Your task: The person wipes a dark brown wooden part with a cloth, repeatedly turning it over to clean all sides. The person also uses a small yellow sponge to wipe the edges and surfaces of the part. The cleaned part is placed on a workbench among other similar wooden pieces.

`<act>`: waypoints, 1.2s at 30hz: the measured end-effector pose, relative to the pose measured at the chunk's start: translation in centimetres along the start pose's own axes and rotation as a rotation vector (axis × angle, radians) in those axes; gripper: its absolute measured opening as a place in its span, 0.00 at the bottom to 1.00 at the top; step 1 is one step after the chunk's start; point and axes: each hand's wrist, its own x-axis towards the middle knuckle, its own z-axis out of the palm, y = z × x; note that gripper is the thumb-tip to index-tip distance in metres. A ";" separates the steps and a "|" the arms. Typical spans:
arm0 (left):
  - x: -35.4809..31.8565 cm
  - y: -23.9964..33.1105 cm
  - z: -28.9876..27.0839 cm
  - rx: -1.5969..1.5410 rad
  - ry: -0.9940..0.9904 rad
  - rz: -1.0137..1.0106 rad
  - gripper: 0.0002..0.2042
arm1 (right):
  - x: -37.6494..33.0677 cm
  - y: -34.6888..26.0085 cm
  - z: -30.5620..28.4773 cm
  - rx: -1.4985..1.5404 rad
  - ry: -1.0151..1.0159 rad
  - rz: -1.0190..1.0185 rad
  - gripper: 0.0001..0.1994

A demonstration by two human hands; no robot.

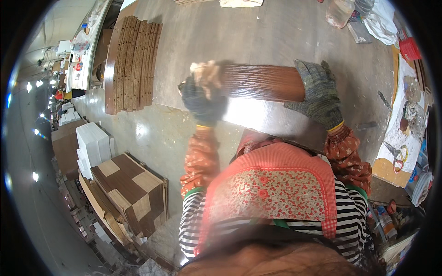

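A dark reddish-brown wood-grain board (262,83) lies lengthwise across the worktable in front of me. My right hand (321,92), in a grey knit glove, grips the board's right end, thumb along the near edge and fingers over the far side. At the board's left end is my left hand (201,103), also gloved and smeared by motion. A crumpled beige cloth (206,76) is bunched in its fingers. How far the cloth touches the board is blurred.
A row of brown boards with drilled edges (133,64) stands on the table's left side. Scissors (398,154), a knife (384,100) and a plastic bottle (340,13) lie to the right. Stacked panels (133,184) and white boxes (93,142) stand on the floor at left.
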 end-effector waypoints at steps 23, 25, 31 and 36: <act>-1.5 -4.1 -5.9 -0.800 0.251 -0.710 0.15 | 0.0 -0.5 -0.4 -0.021 0.032 -0.002 0.54; 0.8 -3.2 -7.1 -0.731 0.317 -0.712 0.15 | -0.1 -0.5 -0.4 -0.014 0.040 0.009 0.53; 11.5 5.8 -6.3 -0.290 -0.075 0.467 0.20 | -0.1 -0.6 -0.6 0.002 -0.021 0.021 0.56; 15.7 12.5 0.6 -0.040 -0.317 0.780 0.23 | 0.0 -0.6 -0.6 0.011 -0.022 0.047 0.57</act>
